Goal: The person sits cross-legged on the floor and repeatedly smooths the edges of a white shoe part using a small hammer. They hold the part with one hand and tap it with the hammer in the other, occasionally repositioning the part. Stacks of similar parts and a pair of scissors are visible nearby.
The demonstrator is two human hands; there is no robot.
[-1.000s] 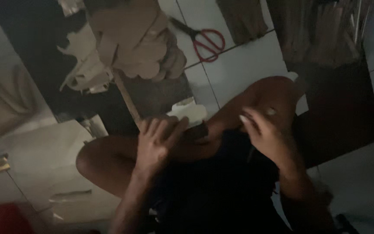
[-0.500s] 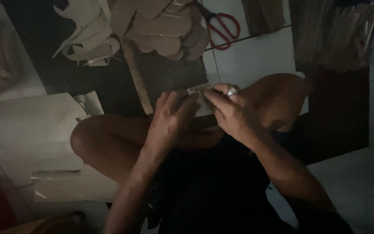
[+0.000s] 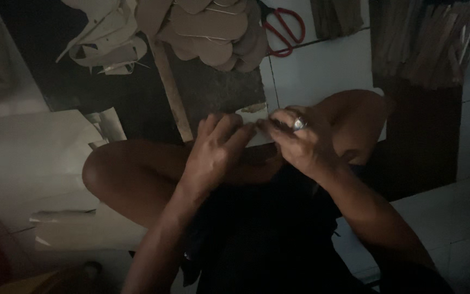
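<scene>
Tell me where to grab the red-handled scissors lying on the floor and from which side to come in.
Take the red-handled scissors by the handle loops, coming in from the right over the white tile. The loops lie clear there, while the blades run up and left toward the stacked brown cut-outs, probably crowding a grip on that end.

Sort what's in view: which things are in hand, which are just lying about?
In hand:
- small pale paper piece, pinched between left hand and right hand

Lying about:
- red-handled scissors on the floor tiles
- stack of rounded cardboard cutouts
- wooden strip
- pale cardboard scraps
- large pale sheets
- bundle of wooden sticks
</scene>
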